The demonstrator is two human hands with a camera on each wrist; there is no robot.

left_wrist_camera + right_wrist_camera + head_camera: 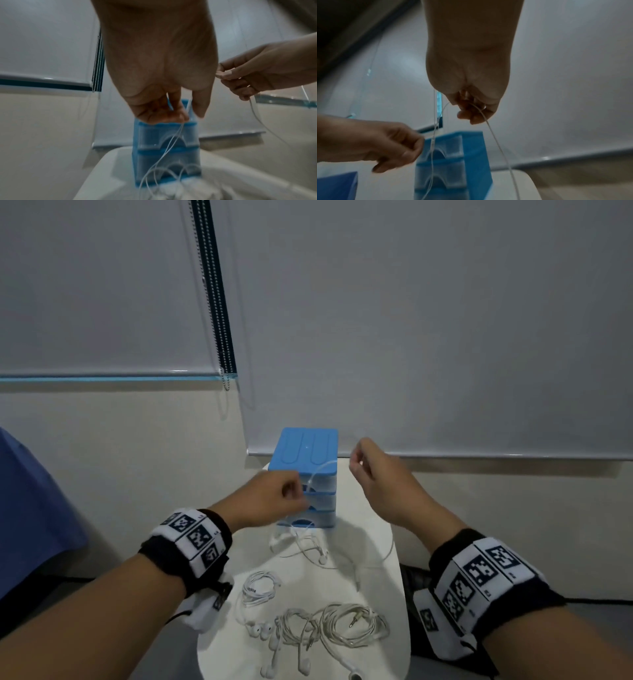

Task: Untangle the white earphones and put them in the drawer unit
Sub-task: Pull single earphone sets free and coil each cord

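The head view alone shows the white table (373, 529) carrying the blue drawer unit (305, 474) at its far end and, nearer the person, several more coiled earphones (329, 628) that neither wrist view takes in. A white earphone cable (320, 469) is raised in front of the unit: the left hand (274, 498) pinches it with curled fingers against the top drawer front, the right hand (373, 474) pinches it higher, just right of the unit, and its earbuds (322, 556) trail onto the table below. Both wrist views are blurred, so the exact finger contact is hard to confirm, and the unit's drawers appear closed.
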